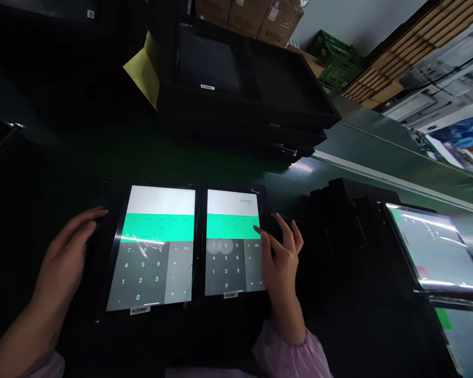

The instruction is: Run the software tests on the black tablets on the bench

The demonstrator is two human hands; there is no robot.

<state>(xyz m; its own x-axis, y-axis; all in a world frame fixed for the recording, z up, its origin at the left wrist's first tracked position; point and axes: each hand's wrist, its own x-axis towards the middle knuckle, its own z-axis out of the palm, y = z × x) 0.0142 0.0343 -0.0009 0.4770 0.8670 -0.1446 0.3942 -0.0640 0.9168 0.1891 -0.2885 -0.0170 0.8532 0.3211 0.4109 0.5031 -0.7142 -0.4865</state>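
Note:
Two lit tablets lie side by side in front of me, both with a calculator on screen. The left tablet (150,273) has a blank white entry field; the right tablet (226,278) shows a few characters in its field, and pale circles mark its 7 and 8 keys. My right hand (281,257) is over the right edge of the right tablet, its index finger pointing onto the green band and the other fingers apart. Whether the fingertip touches the glass I cannot tell. Beside the left tablet's left edge is my left hand (67,257), fingers stretched out, holding nothing.
A stack of black trays (299,89) stands beyond the tablets, a dark tablet (208,58) in the top one. A yellow paper (144,71) sticks up beside it. More lit screens (433,247) are at the right. Cartons (248,18) and green crates (335,63) stand behind.

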